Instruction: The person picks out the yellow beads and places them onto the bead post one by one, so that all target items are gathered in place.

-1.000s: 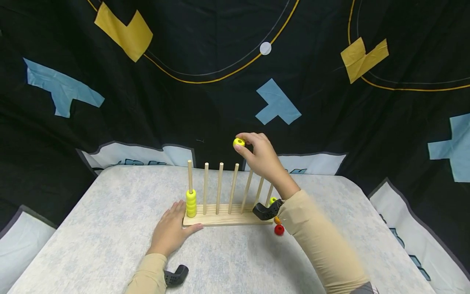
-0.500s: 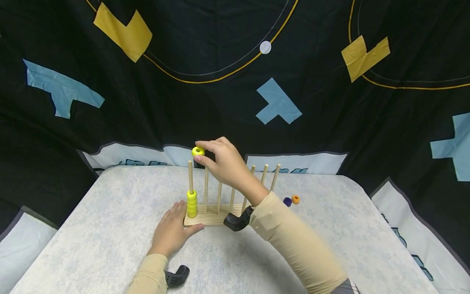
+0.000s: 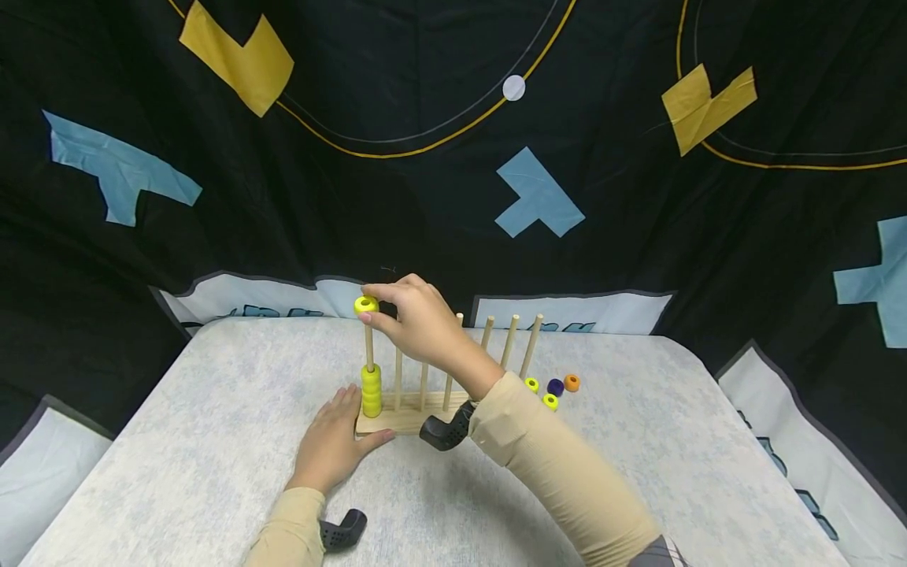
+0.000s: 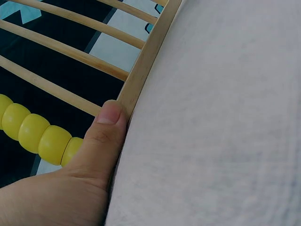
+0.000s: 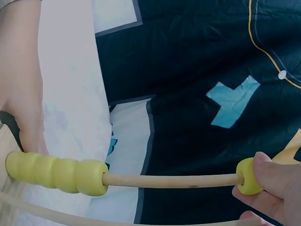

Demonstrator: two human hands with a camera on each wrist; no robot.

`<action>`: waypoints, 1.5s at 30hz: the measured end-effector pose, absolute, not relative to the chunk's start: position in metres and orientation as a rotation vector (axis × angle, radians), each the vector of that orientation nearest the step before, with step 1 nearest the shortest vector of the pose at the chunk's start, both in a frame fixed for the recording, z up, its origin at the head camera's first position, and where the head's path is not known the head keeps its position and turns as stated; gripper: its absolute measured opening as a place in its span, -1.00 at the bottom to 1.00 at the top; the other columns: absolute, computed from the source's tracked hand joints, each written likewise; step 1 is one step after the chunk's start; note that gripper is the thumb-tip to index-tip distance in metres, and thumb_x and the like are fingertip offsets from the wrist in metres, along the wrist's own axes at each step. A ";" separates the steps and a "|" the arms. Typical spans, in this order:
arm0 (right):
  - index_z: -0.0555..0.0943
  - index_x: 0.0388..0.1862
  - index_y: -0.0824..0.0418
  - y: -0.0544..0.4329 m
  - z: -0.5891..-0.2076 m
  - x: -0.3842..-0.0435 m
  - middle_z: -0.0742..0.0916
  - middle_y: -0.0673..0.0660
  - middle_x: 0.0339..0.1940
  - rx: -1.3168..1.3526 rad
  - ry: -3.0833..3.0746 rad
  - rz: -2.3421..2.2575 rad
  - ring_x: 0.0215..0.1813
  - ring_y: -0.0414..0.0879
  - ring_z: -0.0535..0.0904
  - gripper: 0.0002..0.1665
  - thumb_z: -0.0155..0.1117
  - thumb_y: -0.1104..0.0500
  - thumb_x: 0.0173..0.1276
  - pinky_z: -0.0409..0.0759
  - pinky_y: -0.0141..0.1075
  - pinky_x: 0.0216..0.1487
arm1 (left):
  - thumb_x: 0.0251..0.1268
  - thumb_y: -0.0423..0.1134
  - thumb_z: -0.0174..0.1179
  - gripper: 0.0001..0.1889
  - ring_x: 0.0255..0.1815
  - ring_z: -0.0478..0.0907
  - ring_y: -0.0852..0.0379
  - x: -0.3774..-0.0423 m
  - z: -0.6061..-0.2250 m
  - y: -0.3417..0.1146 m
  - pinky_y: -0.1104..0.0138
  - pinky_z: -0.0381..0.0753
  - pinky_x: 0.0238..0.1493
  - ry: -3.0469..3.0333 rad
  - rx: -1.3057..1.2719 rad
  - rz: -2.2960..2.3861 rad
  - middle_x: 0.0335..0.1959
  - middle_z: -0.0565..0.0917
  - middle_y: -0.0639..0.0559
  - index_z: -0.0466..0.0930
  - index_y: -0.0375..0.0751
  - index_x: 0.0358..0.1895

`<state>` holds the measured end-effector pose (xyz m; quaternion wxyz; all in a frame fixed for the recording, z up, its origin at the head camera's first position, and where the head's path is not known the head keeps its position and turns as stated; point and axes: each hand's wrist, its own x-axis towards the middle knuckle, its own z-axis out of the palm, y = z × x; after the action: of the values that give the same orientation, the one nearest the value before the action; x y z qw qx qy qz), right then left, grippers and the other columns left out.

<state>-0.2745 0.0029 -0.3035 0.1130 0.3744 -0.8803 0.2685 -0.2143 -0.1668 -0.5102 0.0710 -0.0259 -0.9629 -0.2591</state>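
My right hand pinches a yellow bead between thumb and fingers at the top of the leftmost wooden peg. In the right wrist view, that peg's tip meets the bead's hole. Lower down the same peg sits a stack of several yellow beads. They rest at the left end of the pale wooden base. My left hand lies against that end with fingers extended. Its thumb presses along the base's front edge, beside the stack.
More pegs stand in a row to the right, partly behind my right arm. Past the base's right end lie two loose yellow beads, a purple bead and an orange bead. A black patterned cloth hangs behind the table.
My right hand has carried the yellow bead leftward across the pegs, then slightly down onto the leftmost peg's tip. The left hand has stayed in place at the base.
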 end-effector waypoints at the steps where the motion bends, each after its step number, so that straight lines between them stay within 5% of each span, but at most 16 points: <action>1: 0.57 0.32 0.02 0.003 -0.304 -0.274 0.74 -0.05 0.14 1.099 -2.588 0.782 0.13 -0.17 0.51 -0.47 0.32 -0.02 0.40 0.56 -0.38 -0.01 | 0.11 0.48 0.18 0.13 0.59 0.07 -0.28 -0.214 -0.510 -0.167 -0.14 0.00 0.61 -2.895 -0.079 -0.778 0.57 0.17 -0.27 0.12 -0.32 0.54; 39: 0.62 0.25 0.00 0.017 -0.309 -0.275 0.76 -0.11 0.10 1.109 -2.539 0.756 0.22 -0.16 0.50 -0.56 0.30 0.00 0.43 0.44 -0.20 0.31 | 0.10 0.45 0.22 0.13 0.59 0.07 -0.30 -0.214 -0.511 -0.166 -0.18 0.03 0.58 -2.887 -0.072 -0.796 0.56 0.18 -0.28 0.13 -0.33 0.53; 45: 0.64 0.22 0.04 0.025 -0.307 -0.268 0.76 -0.08 0.11 1.114 -2.407 0.792 0.18 -0.17 0.50 -0.55 0.33 -0.02 0.40 0.48 -0.19 0.24 | 0.10 0.45 0.23 0.12 0.58 0.08 -0.30 -0.214 -0.511 -0.165 -0.16 0.01 0.60 -2.884 -0.073 -0.779 0.56 0.18 -0.29 0.13 -0.32 0.53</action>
<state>-0.2684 0.0253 -0.3071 0.1855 0.3954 -0.8545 0.2811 -0.2143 -0.1653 -0.5111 0.0765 -0.0244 -0.9623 -0.2599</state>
